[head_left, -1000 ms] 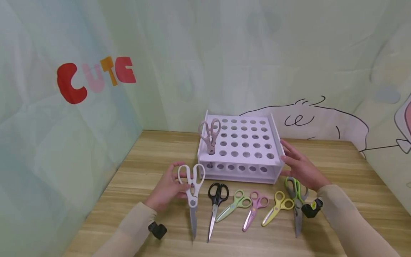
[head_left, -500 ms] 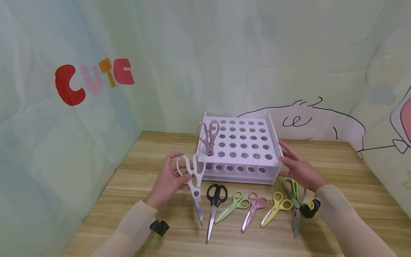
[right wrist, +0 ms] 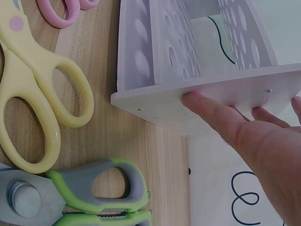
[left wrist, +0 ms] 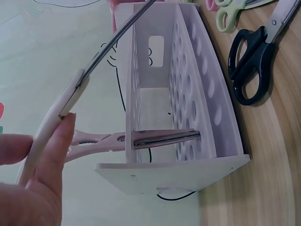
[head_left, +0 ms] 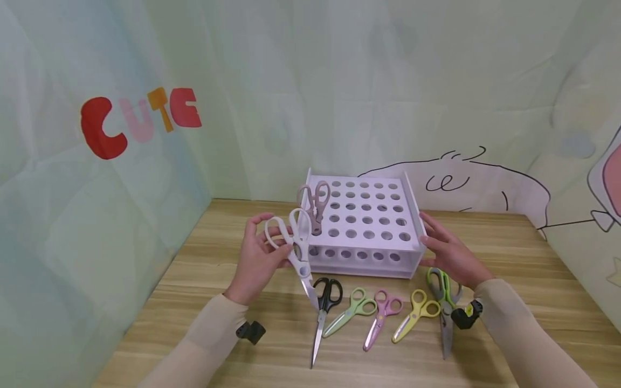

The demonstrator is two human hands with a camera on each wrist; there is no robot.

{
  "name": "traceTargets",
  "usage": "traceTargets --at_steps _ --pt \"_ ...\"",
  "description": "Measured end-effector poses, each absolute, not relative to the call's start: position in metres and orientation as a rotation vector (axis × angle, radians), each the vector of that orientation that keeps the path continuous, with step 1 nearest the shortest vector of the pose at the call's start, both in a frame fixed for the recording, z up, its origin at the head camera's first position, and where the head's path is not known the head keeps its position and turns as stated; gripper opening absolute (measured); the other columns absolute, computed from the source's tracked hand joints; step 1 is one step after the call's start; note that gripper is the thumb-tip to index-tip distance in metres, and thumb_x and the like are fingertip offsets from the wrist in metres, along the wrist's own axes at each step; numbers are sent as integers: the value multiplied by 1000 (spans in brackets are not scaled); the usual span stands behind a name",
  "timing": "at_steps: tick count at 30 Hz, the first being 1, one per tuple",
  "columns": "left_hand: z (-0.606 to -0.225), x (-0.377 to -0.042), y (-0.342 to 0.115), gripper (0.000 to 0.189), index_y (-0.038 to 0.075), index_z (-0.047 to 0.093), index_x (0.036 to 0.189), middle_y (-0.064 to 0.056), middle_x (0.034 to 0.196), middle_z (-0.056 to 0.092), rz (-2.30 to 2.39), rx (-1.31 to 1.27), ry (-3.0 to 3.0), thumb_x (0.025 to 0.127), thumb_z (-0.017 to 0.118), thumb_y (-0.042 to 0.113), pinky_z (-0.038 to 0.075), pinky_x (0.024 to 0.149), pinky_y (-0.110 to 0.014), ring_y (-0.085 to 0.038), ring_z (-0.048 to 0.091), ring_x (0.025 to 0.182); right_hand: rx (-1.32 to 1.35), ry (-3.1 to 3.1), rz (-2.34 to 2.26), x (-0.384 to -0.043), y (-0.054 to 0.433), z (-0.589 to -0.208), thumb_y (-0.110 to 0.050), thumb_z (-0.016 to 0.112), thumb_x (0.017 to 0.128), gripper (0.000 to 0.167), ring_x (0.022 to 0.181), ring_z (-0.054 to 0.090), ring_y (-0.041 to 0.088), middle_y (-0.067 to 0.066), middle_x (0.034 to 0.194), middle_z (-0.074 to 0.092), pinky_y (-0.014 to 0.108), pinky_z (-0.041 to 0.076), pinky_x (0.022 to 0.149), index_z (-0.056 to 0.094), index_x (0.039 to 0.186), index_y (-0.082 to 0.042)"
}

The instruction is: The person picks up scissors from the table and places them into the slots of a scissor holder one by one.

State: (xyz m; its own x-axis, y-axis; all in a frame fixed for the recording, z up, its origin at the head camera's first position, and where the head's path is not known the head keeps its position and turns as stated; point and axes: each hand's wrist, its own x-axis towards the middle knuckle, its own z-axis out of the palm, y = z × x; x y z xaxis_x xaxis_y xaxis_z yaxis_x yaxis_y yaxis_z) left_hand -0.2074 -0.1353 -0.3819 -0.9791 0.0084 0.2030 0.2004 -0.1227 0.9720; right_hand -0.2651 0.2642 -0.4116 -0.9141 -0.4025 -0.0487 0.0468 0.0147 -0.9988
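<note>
My left hand [head_left: 257, 261] pinches a pair of white scissors [head_left: 302, 253] by the handles, in the air at the front left of a white rack [head_left: 373, 246] with rows of round holes. The blades slant down to the right, their tips over the black scissors [head_left: 329, 293] in the head view. Mauve scissors [head_left: 315, 210] stand in the rack's front left hole; the left wrist view shows their blades [left wrist: 169, 137] passing through to the lower tier. My right hand [head_left: 453, 256] rests its fingertips against the rack's right side panel [right wrist: 207, 101], fingers fairly straight.
In front of the rack lie light green scissors [head_left: 353, 310], pink scissors [head_left: 382, 319], yellow scissors [head_left: 415, 315] and grey-green scissors [head_left: 444, 307], the last close below my right hand. A fabric wall [head_left: 271, 108] rises behind the wooden table [head_left: 204, 258].
My left hand has raised the white scissors off the table and moved them toward the rack, the blades tilting to the right. My right hand has stayed at the rack's side.
</note>
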Motion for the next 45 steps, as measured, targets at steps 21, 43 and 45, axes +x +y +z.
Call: traceTargets --at_steps 21,43,45 --pt "-357 -228 -110 65 9 27 138 -23 115 56 -2190 -415 -1774 86 54 -20 61 64 -40 -30 66 90 -374 1975 -1982 -265 263 -413 -22 45 106 69 144 16 46 18 164 -5 63 38 101 2 160 -26" --pt "-343 -259 -77 61 6 32 136 -26 116 58 -1914 -520 -1785 85 56 -19 59 65 -31 -36 63 94 -342 1981 -1997 -266 264 -415 -18 46 106 69 144 17 46 17 164 -3 61 41 100 4 160 -26" --pt "-343 -262 -75 61 6 32 136 -24 115 59 -1900 -526 -1783 86 56 -18 59 62 -32 -39 63 95 -344 1988 -1996 -267 264 -416 -18 46 106 69 144 18 46 17 164 -3 61 41 100 5 160 -26"
